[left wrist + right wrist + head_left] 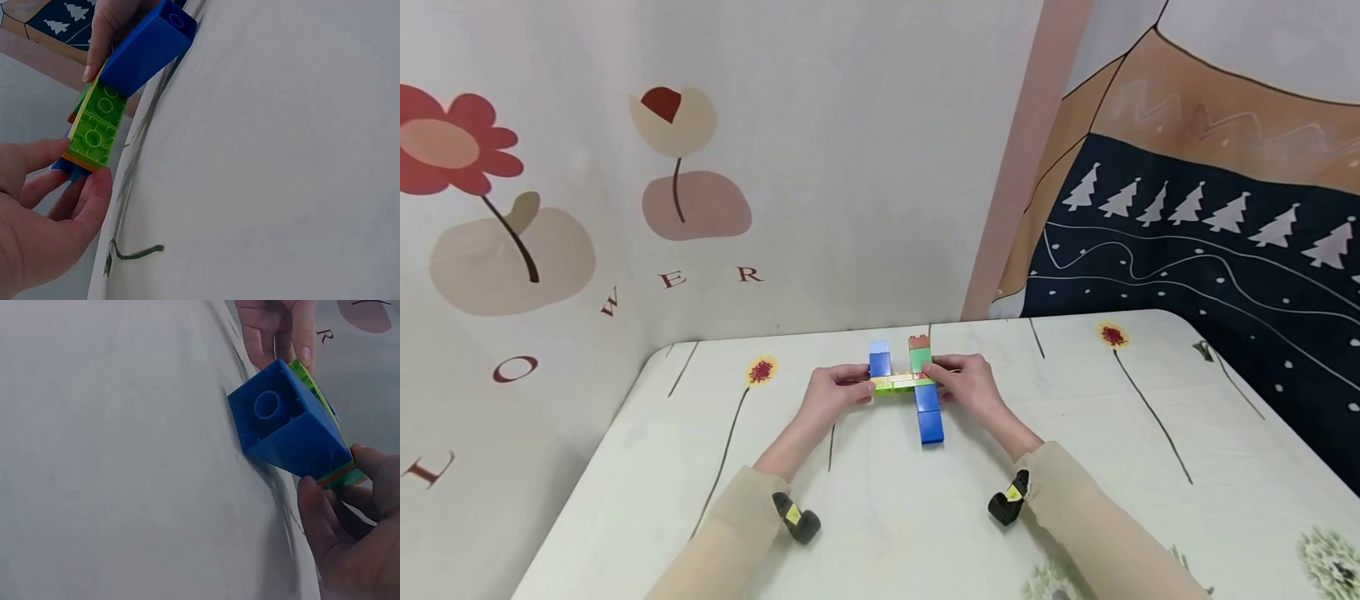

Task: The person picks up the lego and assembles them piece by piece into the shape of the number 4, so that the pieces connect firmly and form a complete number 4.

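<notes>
Both hands hold one toy building-block assembly point(883, 385) up over the table's far part. Its middle is a lime-green and yellow-orange bar. On the bar's far side stand a blue block with a pale blue top point(880, 363) and a green block with a brown top point(921, 358); two stacked blue blocks point(929, 425) extend toward me on the right. My left hand point(831, 393) pinches the bar's left end between thumb and fingers. At the right end, my right hand point(973, 389) grips the bar beside the blue stack. Hollow undersides show on the lime-green blocks point(94, 134) and the blue stack point(297, 447).
A white cloth printed with flowers covers the table point(880, 517). Behind its far edge hangs a pale curtain point(850, 167), with a dark tree-patterned cloth point(1187, 258) to the right. Each sleeve carries a black wrist camera, one left point(797, 518) and one right point(1009, 498).
</notes>
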Motion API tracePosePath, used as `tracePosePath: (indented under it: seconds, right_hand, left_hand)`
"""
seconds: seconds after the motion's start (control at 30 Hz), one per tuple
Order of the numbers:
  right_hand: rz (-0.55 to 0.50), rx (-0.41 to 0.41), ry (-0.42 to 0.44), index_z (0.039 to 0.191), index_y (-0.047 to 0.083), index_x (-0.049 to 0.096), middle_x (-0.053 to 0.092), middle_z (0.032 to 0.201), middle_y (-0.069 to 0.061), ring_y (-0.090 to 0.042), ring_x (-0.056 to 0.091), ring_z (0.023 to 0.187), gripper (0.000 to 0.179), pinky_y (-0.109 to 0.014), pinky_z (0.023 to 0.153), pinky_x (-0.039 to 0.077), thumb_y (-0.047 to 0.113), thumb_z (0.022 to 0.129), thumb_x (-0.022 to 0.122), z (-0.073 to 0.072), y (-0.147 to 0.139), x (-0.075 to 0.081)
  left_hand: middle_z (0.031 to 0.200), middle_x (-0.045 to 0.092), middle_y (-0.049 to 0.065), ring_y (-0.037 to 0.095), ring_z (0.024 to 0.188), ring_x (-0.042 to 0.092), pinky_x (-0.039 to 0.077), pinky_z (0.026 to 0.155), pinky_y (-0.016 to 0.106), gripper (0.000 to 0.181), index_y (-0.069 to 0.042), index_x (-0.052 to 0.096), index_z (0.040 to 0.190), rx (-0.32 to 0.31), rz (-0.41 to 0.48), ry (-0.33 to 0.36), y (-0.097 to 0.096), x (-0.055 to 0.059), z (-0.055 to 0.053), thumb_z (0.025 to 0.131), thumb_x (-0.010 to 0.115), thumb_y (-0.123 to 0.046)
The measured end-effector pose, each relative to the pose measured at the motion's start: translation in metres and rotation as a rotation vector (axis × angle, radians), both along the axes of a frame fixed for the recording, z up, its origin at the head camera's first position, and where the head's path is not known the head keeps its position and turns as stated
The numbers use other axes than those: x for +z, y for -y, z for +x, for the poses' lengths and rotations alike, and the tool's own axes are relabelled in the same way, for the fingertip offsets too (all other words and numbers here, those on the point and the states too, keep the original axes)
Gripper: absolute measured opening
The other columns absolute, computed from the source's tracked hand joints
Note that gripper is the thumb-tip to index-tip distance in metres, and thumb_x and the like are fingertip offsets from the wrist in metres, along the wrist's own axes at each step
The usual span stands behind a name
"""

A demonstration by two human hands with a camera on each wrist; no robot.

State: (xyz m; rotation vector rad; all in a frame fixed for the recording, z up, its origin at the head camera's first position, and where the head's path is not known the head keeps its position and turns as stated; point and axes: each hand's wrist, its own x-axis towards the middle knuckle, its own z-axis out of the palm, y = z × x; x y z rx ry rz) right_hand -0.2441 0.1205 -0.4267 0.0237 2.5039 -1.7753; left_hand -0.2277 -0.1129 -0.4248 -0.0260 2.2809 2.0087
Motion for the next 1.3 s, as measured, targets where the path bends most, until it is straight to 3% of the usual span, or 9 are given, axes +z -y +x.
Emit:
tracePosePath:
  seconds: [0.33, 0.53, 0.9, 1.3]
  right_hand:
    - [0.079, 0.002, -0.019, 0.127, 0.000, 0.071, 0.072, 0.119, -0.016, -0.017, 0.067, 0.085, 0.039, -0.028, 0.072, 0.058, 0.025, 0.098, 0.071, -0.004, 0.002, -0.008]
    - [0.144, 0.007, -0.043, 0.126, -0.001, 0.071, 0.073, 0.118, -0.015, -0.023, 0.066, 0.104, 0.038, -0.037, 0.087, 0.056, 0.026, 0.100, 0.068, -0.005, 0.003, -0.011]
    - [0.136, 0.033, -0.031, 0.130, -0.004, 0.068, 0.068, 0.128, -0.020, -0.032, 0.062, 0.122, 0.036, -0.043, 0.099, 0.054, 0.016, 0.100, 0.068, -0.005, 0.005, -0.013]
    - [0.147, 0.052, -0.004, 0.133, -0.002, 0.066, 0.069, 0.127, -0.017, -0.027, 0.067, 0.113, 0.038, -0.040, 0.095, 0.056, 0.018, 0.100, 0.068, -0.005, 0.000, -0.016]
  left_hand:
    - [0.118, 0.069, 0.019, 0.023, 0.098, 0.070, 0.060, 0.084, 0.033, 0.039, 0.005, 0.065, 0.131, -0.014, -0.044, 0.069, 0.000, -0.009, -0.007, 0.093, 0.072, -0.002]
    - [0.118, 0.069, 0.020, 0.023, 0.097, 0.071, 0.060, 0.084, 0.033, 0.039, 0.007, 0.065, 0.131, -0.010, -0.034, 0.079, -0.002, -0.013, -0.009, 0.094, 0.072, -0.002]
    - [0.119, 0.068, 0.022, 0.022, 0.095, 0.070, 0.060, 0.082, 0.031, 0.038, 0.008, 0.064, 0.131, 0.002, -0.044, 0.080, -0.003, -0.015, -0.009, 0.095, 0.070, -0.001]
    - [0.118, 0.068, 0.021, 0.019, 0.090, 0.071, 0.061, 0.078, 0.028, 0.040, 0.009, 0.062, 0.133, -0.051, -0.097, 0.055, 0.000, -0.015, -0.010, 0.096, 0.068, -0.002]
